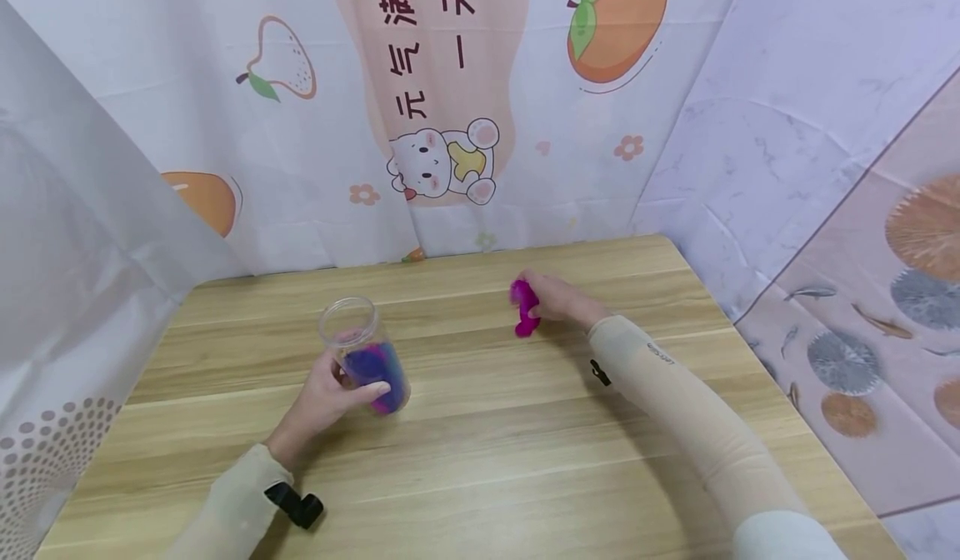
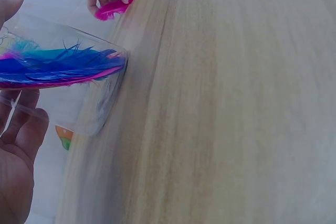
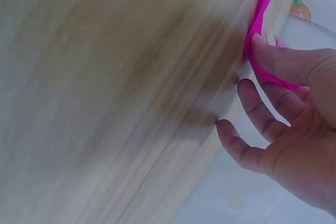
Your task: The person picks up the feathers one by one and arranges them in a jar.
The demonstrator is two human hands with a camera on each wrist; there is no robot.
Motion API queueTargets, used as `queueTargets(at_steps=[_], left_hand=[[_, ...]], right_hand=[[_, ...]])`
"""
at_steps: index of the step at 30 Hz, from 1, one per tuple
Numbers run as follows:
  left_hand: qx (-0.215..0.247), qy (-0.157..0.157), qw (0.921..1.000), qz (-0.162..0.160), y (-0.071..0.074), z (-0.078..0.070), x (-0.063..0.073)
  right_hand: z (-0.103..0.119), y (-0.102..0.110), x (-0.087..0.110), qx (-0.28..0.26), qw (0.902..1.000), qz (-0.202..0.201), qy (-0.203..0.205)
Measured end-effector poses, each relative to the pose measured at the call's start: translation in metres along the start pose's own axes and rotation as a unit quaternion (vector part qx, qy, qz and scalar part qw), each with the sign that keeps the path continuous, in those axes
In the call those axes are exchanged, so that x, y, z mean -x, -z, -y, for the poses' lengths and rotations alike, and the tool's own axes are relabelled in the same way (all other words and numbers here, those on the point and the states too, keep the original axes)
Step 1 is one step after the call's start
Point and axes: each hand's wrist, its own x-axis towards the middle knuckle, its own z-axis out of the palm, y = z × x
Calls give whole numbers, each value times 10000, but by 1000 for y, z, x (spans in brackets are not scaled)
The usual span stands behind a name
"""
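My left hand (image 1: pixel 318 402) grips a clear jar (image 1: pixel 327 325) around its side, thumb across the front. Blue, teal and pink feathers (image 2: pixel 63 67) are bunched inside, and the jar's mouth faces up without a lid. Farther back on the right, my right hand (image 1: pixel 557 300) pinches a magenta feather (image 1: pixel 527 308) between thumb and fingers. Seen from the right wrist, the feather (image 3: pixel 255 30) bends past the thumb tip, close over the wood. The other fingers (image 3: pixel 239 142) of that hand are bent, their tips right at the tabletop.
Both hands work over a wood-grain table (image 1: pixel 465 460). A printed curtain (image 1: pixel 300 152) hangs along its back edge, with more cloth (image 1: pixel 825 210) at the right and left sides. Black straps (image 1: pixel 294 503) are worn over pale sleeves (image 1: pixel 690 410).
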Motion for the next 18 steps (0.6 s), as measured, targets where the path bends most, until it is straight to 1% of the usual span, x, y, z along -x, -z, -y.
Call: queueTargets(at_steps=[10,18], left_hand=[[-65,3,10000,-18,0,-1,-1],[-81,-4,10000,-28,0,-1,1]], right_hand=[[1,1,-4,90,9998,73,-141],[5,1,-4,211,9996,117,-124]])
